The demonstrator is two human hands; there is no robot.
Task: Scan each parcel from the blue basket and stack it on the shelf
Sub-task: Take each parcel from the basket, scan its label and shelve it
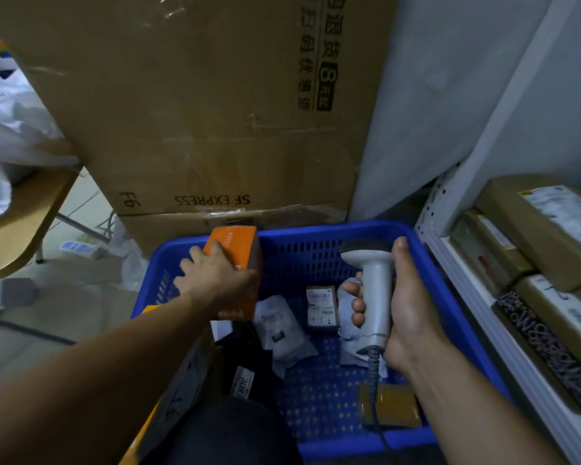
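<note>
hands at work over a blue basket (316, 229) in the lower middle of the frame. the left hand (215, 273) grips an orange box (235, 243) at the basket's upper left corner, fingers curled over its top; the thumb is hidden from us. the box is tilted up against the rim, which we read as lifting it clear so that a label can face the reader.

the right hand (403, 307), right of centre, is wrapped tight round the handle of a grey scanner (373, 290), thumb laid up along its side. the scanner's head is turned left toward the orange box and its cord trails down to the bottom edge. we judge this parcel is about to be scanned and has not yet gone to the shelf.

on the basket's floor lie a small labelled box (322, 308), white bags (282, 330), a black parcel (245, 380) and, at lower right, a taped brown box (393, 411).

along the right edge of the frame runs the shelf (467, 280), close beside the basket and within easy reach. it holds several brown parcels (544, 229) packed side by side. a big cardboard carton (198, 112) fills the upper middle behind the basket.
</note>
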